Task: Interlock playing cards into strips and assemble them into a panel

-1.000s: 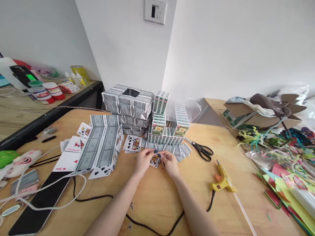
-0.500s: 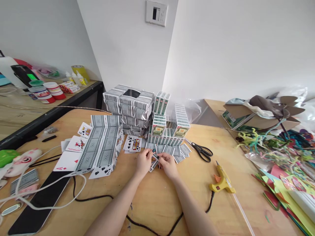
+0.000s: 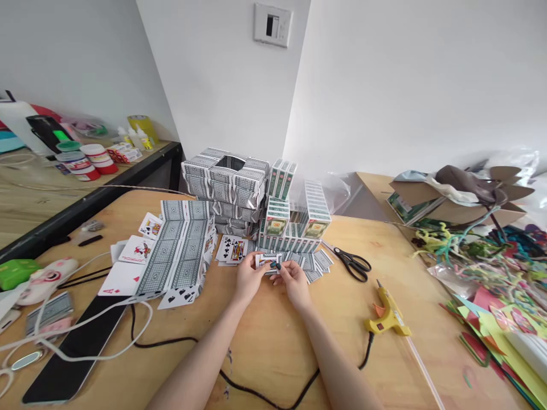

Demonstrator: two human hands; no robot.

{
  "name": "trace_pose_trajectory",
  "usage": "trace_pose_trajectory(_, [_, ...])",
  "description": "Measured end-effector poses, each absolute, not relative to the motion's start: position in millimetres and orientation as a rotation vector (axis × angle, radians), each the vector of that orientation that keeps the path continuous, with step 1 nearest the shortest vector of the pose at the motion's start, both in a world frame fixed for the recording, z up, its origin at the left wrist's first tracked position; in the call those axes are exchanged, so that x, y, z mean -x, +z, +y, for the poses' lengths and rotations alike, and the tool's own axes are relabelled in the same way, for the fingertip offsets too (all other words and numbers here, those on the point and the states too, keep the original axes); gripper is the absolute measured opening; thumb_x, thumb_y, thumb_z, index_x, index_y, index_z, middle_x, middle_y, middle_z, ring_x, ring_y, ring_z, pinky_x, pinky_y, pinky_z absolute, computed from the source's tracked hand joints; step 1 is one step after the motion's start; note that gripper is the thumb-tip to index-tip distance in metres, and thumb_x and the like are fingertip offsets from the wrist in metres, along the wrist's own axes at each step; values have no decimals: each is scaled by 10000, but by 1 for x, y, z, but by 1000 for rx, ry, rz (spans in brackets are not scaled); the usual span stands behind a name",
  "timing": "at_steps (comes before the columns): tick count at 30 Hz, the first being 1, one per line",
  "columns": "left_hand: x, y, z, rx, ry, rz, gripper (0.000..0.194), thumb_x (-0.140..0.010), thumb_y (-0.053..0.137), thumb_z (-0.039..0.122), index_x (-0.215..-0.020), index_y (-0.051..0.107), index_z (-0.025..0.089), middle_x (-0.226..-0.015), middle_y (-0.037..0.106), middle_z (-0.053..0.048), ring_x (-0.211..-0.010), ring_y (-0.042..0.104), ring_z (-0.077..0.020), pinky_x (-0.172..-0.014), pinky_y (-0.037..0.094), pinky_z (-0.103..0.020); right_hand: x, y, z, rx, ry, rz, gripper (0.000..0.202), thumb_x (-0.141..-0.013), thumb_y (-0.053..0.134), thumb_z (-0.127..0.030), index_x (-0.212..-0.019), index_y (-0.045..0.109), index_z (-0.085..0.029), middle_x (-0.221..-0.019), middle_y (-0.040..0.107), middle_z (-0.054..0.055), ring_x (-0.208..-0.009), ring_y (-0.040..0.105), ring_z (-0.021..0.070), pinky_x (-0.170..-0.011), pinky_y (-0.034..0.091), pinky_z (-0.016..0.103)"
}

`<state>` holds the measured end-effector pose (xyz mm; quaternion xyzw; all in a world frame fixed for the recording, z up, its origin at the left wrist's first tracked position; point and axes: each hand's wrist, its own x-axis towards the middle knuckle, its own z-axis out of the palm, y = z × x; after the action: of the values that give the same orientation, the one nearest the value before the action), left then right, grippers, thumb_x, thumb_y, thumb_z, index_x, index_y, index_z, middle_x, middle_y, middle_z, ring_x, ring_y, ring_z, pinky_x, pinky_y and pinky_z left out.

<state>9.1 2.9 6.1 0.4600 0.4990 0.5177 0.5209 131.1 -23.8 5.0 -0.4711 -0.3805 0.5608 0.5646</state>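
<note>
The playing card sits between the two hands, raised in their fingertips just above the near side of the loose cards. It has a white border and a small printed picture with yellow and dark touches, like a court card, though fingers and its small size hide the rank and suit. The printed face is turned up and toward the person; a grey patterned strip shows along its far edge, and whether that belongs to this card or to one behind it cannot be told. Its long axis runs crosswise, from the left hand's fingers over to the right hand's, one short end pointing left and the other right, roughly level. The left hand grips the left part, its dark-nailed thumb lying across the near edge; the right hand pinches near the right end, fingers curled beneath. Straight beyond both hands rise green-and-white card boxes. Left of the left hand lies a folded panel of cards; right of the right hand are black-handled scissors and, nearer the person, a yellow glue gun.
</note>
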Motion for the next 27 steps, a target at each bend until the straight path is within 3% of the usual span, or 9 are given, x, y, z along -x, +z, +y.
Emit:
trace_pose_trajectory(5, [-7, 3, 5, -1080, 1196, 1121, 338, -588, 678, 291, -859, 563, 126, -790, 648, -46, -733, 598, -173, -661, 456, -267, -133, 2, -22, 1121, 1326, -904, 325, -663, 638, -453, -728, 468, -183, -521, 574, -25, -440, 544, 120, -479, 449, 252])
trace_pose_trajectory(11, [-3, 6, 3, -1300, 1133, 1225, 267, -642, 609, 323, -832, 588, 136, -719, 629, -19, -654, 559, -149, -585, 419, -233, -136, 1, -25, 1239, 1178, -972, 276, -676, 625, -422, -660, 494, -179, -441, 419, -73, -368, 372, 73, -371, 334, 202])
trace_pose_trajectory(18, [-4, 12, -1, -1508, 1065, 1281, 170, -654, 573, 285, -765, 594, 157, -624, 582, 20, -571, 498, -112, -513, 363, -198, -136, 9, -27, 1215, 1070, -1044, 295, -692, 608, -369, -909, 568, -174, -632, 551, -14, -517, 462, 107, -464, 366, 223])
trace_pose_trajectory(24, [-9, 12, -3, -1208, 1154, 1109, 282, -700, 556, 367, -863, 550, 138, -752, 612, -32, -644, 566, -142, -561, 453, -234, -135, 6, -26, 1180, 1159, -911, 227, -735, 571, -392, -761, 486, -183, -461, 466, -69, -352, 379, 71, -353, 304, 194])
trace_pose_trajectory(27, [-10, 12, -4, -1167, 1147, 1068, 288, -715, 540, 388, -874, 529, 148, -758, 601, -34, -636, 566, -141, -528, 448, -221, -133, 5, -26, 1105, 1244, -859, 274, -720, 583, -426, -763, 436, -200, -482, 514, -56, -379, 481, 103, -380, 395, 221])
